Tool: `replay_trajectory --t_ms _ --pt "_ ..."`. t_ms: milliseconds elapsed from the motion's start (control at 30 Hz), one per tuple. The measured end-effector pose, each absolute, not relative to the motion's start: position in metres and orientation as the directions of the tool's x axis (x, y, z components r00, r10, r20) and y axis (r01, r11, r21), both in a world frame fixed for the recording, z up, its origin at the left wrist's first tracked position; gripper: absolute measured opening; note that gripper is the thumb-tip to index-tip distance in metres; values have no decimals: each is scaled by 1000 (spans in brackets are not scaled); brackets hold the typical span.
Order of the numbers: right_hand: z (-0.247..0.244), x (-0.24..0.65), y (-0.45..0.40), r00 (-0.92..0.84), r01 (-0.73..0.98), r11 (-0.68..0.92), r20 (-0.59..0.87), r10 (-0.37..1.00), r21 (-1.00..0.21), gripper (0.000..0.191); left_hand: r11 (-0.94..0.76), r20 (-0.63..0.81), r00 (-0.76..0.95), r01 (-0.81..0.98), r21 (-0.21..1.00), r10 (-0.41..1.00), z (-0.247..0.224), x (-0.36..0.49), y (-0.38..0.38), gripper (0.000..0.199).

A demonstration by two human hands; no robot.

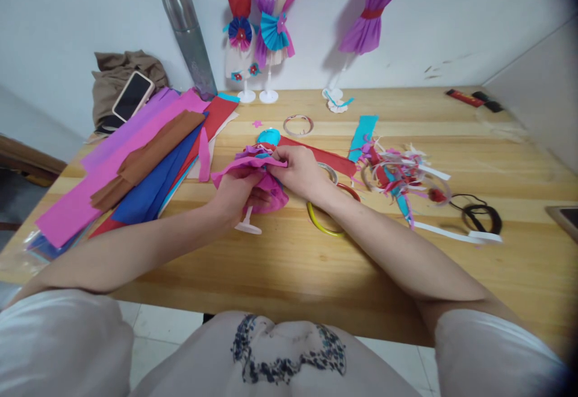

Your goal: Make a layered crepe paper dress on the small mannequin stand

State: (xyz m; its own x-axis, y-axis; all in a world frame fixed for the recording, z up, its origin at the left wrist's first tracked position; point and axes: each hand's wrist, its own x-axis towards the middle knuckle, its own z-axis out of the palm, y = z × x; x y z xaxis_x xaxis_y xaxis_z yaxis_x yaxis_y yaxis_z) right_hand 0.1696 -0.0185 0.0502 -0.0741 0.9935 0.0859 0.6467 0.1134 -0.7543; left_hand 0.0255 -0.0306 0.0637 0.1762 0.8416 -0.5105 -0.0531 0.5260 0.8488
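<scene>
A small mannequin on a white stand (248, 223) leans in front of me, dressed in a ruffled pink paper skirt (271, 199), with blue and red paper near its top. My left hand (238, 193) is closed on the skirt from the left, its fingers partly under the ruffle. From the right, my right hand (298, 170) pinches the ruffle's upper edge between thumb and fingers. Just behind the hands lie a turquoise piece (269, 137) and a red paper strip (329, 157).
Colored paper sheets (149, 156) lie left, near a phone (133, 96) and a flask (192, 47). Dressed mannequins (275, 29) stand at the wall. Tape rolls, a yellow ring (321, 222), a scrap pile (400, 171) and a black cord coil (482, 218) lie right.
</scene>
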Motion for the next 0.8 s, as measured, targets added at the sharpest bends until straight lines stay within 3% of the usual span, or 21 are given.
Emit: replay_trajectory --t_ms 400,567,800 --pt "50 173 -19 -85 707 165 149 985 -688 15 530 -514 165 -71 845 842 63 25 -31 20" --pt "59 176 -20 -153 706 176 94 984 -686 7 538 -528 141 -38 842 837 69 26 -32 19" --pt "67 176 -23 -219 818 170 -24 976 -549 9 533 -516 192 -49 845 835 65 22 -31 13"
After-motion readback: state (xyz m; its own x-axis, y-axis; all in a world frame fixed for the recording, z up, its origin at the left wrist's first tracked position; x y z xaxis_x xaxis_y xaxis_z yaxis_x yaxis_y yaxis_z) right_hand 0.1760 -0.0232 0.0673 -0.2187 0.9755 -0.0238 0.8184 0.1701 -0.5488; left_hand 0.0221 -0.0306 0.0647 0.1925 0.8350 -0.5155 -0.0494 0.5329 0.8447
